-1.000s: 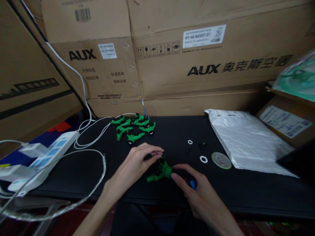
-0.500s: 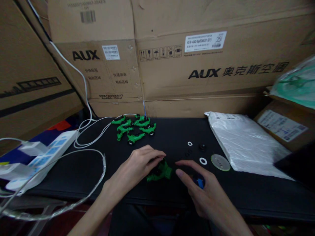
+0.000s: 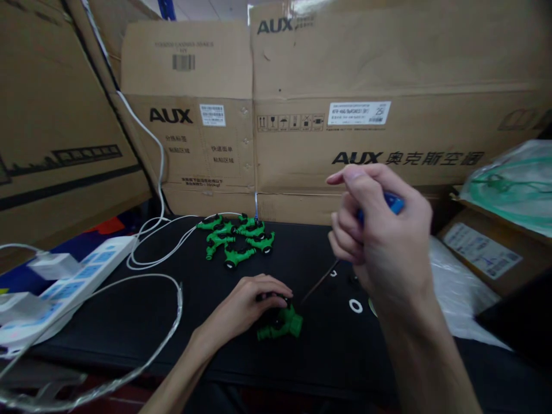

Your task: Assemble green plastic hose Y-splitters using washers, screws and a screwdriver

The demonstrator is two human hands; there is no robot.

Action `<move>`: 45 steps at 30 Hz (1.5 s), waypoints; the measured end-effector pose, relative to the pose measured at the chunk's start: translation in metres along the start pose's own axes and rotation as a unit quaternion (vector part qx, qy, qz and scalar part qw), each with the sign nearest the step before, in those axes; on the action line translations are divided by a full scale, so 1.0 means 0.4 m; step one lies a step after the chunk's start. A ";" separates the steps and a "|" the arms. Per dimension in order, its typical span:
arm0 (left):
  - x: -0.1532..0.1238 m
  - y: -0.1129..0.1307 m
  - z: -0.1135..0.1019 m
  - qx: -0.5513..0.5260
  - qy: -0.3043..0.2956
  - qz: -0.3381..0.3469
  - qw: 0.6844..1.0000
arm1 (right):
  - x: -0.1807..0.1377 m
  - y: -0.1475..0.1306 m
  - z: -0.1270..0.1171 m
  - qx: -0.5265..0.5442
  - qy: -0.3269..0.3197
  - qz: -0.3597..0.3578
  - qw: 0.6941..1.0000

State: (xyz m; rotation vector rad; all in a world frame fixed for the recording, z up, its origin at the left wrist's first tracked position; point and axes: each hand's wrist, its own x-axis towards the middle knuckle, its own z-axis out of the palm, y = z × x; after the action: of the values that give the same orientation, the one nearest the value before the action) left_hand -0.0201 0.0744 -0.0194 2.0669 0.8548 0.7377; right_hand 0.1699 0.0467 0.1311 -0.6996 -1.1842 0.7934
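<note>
My left hand point(image 3: 245, 305) rests on the black table point(image 3: 172, 322), fingers curled over a green plastic fitting point(image 3: 282, 326) and pinching a black part on its top. My right hand point(image 3: 379, 230) is raised well above the table, closed around a blue-handled screwdriver point(image 3: 390, 202). Its thin metal shaft point(image 3: 319, 282) slants down toward the green fitting, the tip hanging just above it. A pile of several similar green fittings point(image 3: 235, 238) lies farther back on the table.
White washers point(image 3: 356, 305) and small black parts lie right of the fitting. A white plastic bag point(image 3: 457, 287) covers the table's right side. A white power strip point(image 3: 73, 276) and looping cables point(image 3: 164, 247) sit left. Cardboard boxes point(image 3: 302, 132) wall the back.
My right hand left the fitting, rose from the table and now grips the blue-handled screwdriver in the air. My left hand stayed on the fitting. The camera tilted up.
</note>
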 end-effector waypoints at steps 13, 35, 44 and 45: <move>-0.003 -0.007 0.012 -0.015 0.019 -0.007 1.000 | 0.022 0.052 0.044 -0.006 -0.031 -0.009 0.999; -0.008 0.001 0.014 -0.015 0.011 -0.006 1.000 | 0.023 0.066 0.112 -0.042 -0.123 -0.020 0.991; -0.009 -0.012 0.022 -0.004 0.018 0.005 1.000 | 0.010 0.089 0.103 0.090 -0.083 -0.029 0.992; -0.009 -0.011 0.021 -0.003 0.017 0.002 1.000 | 0.012 0.091 0.102 0.091 -0.091 -0.034 0.991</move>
State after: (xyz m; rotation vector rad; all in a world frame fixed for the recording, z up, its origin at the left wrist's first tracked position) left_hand -0.0175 0.0701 -0.0283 2.0560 0.8669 0.7784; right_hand 0.1251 0.0731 0.1135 -0.4412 -1.2741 0.9088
